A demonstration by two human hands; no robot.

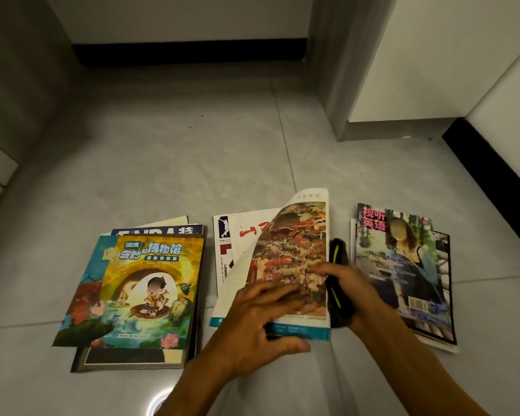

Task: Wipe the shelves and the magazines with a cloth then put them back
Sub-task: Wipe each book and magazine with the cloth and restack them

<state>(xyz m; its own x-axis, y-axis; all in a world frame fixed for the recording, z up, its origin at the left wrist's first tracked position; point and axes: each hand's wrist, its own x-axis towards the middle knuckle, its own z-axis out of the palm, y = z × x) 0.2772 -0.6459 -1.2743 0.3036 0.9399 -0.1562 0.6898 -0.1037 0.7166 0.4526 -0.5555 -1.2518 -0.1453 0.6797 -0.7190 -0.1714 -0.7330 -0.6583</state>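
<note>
Three piles of magazines lie on the grey tiled floor. From the middle pile, a magazine with a painted scene on its cover (291, 244) is tilted up along its left side. My left hand (261, 316) holds its lower edge, fingers spread on the cover and thumb along the bottom. My right hand (356, 282) grips a black cloth with a yellow-green stripe (338, 253) at the magazine's right edge, fingertips touching the cover. A white magazine with red characters (246, 232) lies under it.
To the left is a pile topped by a cartoon-cover magazine (150, 283). On the right, a pile is topped by a magazine showing a person (403, 259). A grey door frame (330, 85) and white walls with black skirting (487, 172) stand behind and to the right.
</note>
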